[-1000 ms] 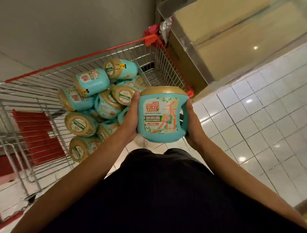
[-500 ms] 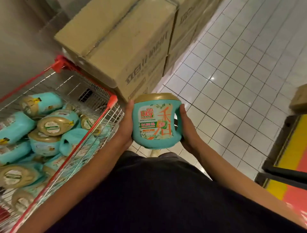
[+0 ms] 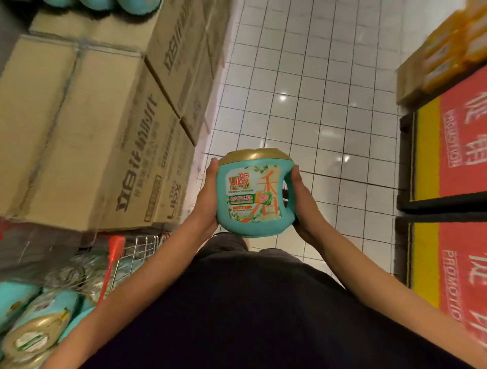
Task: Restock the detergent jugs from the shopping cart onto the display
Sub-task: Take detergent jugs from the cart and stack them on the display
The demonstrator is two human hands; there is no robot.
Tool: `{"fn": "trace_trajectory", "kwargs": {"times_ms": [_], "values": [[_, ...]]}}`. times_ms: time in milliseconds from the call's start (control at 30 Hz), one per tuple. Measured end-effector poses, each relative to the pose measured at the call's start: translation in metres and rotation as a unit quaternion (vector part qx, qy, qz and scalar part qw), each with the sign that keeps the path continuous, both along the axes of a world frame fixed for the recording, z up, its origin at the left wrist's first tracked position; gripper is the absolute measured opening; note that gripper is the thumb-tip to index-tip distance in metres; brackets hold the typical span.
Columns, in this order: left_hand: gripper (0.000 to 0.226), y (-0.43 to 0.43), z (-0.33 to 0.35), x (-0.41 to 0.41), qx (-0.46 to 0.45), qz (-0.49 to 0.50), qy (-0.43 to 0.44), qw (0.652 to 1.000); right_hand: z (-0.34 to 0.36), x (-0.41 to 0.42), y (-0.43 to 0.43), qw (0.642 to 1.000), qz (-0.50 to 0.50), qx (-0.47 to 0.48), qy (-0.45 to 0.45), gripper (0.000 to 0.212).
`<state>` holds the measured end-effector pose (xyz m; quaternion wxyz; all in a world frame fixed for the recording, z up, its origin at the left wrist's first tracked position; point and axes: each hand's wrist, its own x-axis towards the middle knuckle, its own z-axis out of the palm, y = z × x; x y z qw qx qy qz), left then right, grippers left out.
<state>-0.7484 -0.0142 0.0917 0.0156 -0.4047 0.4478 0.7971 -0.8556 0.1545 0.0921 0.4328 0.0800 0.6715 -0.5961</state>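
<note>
Jug [image 3: 254, 193] held upright before the torso, above the tiled floor. Long axis vertical, gold cap up, label toward the holder, handle on the right. Grip: left hand [image 3: 208, 200] and right hand [image 3: 300, 202] clamp opposite flanks, fingers wrapped behind. Cart [image 3: 116, 250] low left. Boxes [image 3: 92, 131] ahead-left, blurred teal shapes [image 3: 118, 3] on top, probably the display. If so, carry goes forward-left and up, left hand nearer.

Teal jug [image 3: 253, 195], gold lid [image 3: 254, 156]
</note>
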Motion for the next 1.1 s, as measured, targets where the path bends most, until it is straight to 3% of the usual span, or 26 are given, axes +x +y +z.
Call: {"fn": "trace_trajectory", "kwargs": {"times_ms": [500,900,1100], "values": [[0.076,-0.093,0.006,-0.237,0.002,-0.127,0.004,0.992,0.019,-0.191,-0.070,0.993,-0.121,0.004,0.017,0.078],[0.077,-0.182,0.006,-0.354,-0.019,-0.026,0.025,0.999,0.022,-0.350,-0.171,1.000,-0.006,-0.019,0.016,0.070],[0.079,-0.232,0.026,-0.403,-0.053,0.072,0.023,0.996,0.035,-0.437,-0.247,0.991,0.122,-0.057,0.016,0.072]]}}
